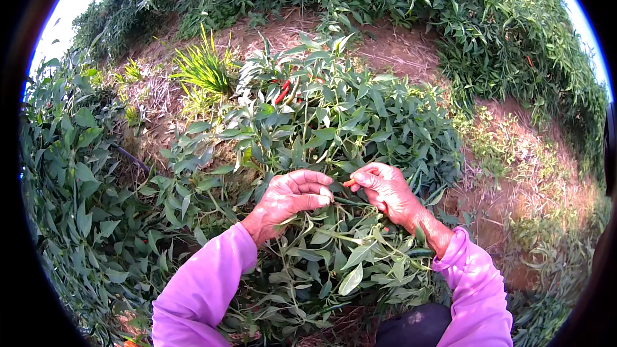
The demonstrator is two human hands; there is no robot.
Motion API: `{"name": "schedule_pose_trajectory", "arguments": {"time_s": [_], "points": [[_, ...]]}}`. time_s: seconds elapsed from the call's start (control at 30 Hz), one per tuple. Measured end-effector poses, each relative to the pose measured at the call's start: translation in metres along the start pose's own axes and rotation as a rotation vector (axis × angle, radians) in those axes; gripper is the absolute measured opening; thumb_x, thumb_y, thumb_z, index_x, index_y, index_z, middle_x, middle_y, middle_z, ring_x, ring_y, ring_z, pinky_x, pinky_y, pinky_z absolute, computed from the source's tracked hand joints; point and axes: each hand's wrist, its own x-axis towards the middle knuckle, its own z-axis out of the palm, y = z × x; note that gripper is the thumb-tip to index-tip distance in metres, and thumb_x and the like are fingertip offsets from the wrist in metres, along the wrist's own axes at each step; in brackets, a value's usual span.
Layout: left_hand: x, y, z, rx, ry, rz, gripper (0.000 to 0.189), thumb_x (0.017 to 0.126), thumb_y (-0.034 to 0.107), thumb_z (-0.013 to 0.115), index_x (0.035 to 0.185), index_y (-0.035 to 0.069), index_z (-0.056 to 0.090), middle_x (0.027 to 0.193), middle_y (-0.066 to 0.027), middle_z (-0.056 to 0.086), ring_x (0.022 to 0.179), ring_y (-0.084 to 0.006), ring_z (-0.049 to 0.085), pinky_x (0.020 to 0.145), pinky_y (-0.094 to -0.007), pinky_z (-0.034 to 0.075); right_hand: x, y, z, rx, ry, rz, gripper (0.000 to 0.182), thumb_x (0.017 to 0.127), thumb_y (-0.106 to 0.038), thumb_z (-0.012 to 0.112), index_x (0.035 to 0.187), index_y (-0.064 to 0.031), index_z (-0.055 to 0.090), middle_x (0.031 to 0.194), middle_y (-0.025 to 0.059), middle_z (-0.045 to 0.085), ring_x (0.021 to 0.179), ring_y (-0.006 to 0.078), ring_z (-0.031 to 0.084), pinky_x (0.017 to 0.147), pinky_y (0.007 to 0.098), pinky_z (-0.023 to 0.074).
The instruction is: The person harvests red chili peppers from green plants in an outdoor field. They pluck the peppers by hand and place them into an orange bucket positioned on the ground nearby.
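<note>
Both of my hands are over a leafy chili pepper plant (356,250), in pinkish-purple sleeves. My right hand (385,193) is closed around a chili, whose small orange-red end (349,182) shows between thumb and forefinger; the palm hides the rest. Just left of it, my left hand (299,195) has its thumb and fingertips close together at a thin stem; whether it grips the stem I cannot tell. A green chili (352,202) lies among the leaves between the hands. Farther up on the plant hangs a red chili (282,92).
Dense chili plants (506,24) stand across the top and right. A bright grass clump (205,65) grows on the straw-littered soil (405,50). A dark hose or pipe (130,157) runs at the left. My dark-clothed knee (414,327) is at the bottom.
</note>
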Motion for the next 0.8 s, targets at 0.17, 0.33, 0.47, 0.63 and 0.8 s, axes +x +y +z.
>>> {"name": "schedule_pose_trajectory", "arguments": {"time_s": [0.17,0.33,0.47,0.63,0.8], "points": [[0.012,0.014,-0.016,0.208,0.239,0.032,0.03,0.09,0.024,0.057,0.105,-0.002,0.061,0.086,-0.0056,0.064,0.077,-0.0113,0.061,0.074,-0.0241,0.05,-0.006,-0.004,0.008,-0.067,-0.058,0.059,0.022,0.088,-0.024,0.059,0.089,-0.0022,0.057,0.079,0.0071,0.064,0.04,0.001,0.034,0.034,0.0162,0.0251],[0.014,0.001,-0.019,0.436,0.432,0.248,0.018,0.091,0.011,0.052,0.1,-0.002,0.061,0.083,-0.0066,0.063,0.07,-0.0109,0.061,0.065,-0.0227,0.05,-0.005,-0.001,0.003,-0.046,-0.109,0.101,0.019,0.088,-0.022,0.058,0.091,-0.0028,0.057,0.074,0.0036,0.061,0.046,0.0018,0.042,0.039,0.0156,0.029],[0.014,-0.006,0.002,1.036,0.265,0.436,0.034,0.086,0.015,0.058,0.115,-0.003,0.053,0.09,-0.0122,0.064,0.077,-0.0193,0.063,0.072,-0.0296,0.05,-0.01,0.003,0.009,-0.168,-0.087,-0.059,0.019,0.088,-0.015,0.058,0.099,-0.0001,0.059,0.07,0.0008,0.059,0.056,0.0054,0.051,0.05,0.0188,0.0409],[0.01,-0.007,0.031,1.198,0.08,0.209,0.038,0.089,0.025,0.052,0.118,0.0,0.052,0.087,-0.0207,0.062,0.082,-0.0384,0.059,0.072,-0.0424,0.047,0.004,-0.019,0.017,-0.734,-0.109,-0.433,0.015,0.086,-0.012,0.058,0.097,-0.0029,0.062,0.068,0.0025,0.06,0.057,0.0067,0.055,0.053,0.0224,0.0451],[0.001,-0.022,0.04,1.431,0.006,0.425,0.029,0.087,0.021,0.053,0.111,0.005,0.057,0.083,-0.0161,0.063,0.078,-0.0309,0.061,0.068,-0.0398,0.049,0.039,-0.049,0.035,-1.287,-0.22,-0.941,0.011,0.08,-0.015,0.06,0.087,-0.0074,0.058,0.078,0.0075,0.062,0.067,0.0299,0.061,0.055,0.0386,0.0486]]}}
